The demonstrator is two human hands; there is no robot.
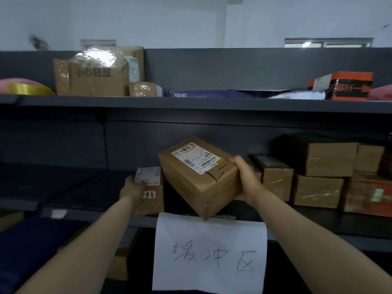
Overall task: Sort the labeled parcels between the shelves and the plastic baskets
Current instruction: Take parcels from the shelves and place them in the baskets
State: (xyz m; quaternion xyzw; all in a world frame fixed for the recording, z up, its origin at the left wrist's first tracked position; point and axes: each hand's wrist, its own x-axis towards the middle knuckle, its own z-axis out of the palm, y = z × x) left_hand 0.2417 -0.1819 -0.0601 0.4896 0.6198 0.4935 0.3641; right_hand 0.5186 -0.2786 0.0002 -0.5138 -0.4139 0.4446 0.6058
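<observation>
Mid-sort. Right grip (241, 174) clasps tilted labeled parcel (199, 177) above middle shelf (307, 223) front edge, not yet set down. Left grip (133, 185) holds small parcel (153, 187) standing on shelf. Stacked boxes (318, 177) fill right end. Baskets unseen.

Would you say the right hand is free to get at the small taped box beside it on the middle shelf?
Probably not yet: the right hand grips the tilted labelled parcel, so it is occupied. The small taped box itself stands close by, its front unblocked.
</observation>
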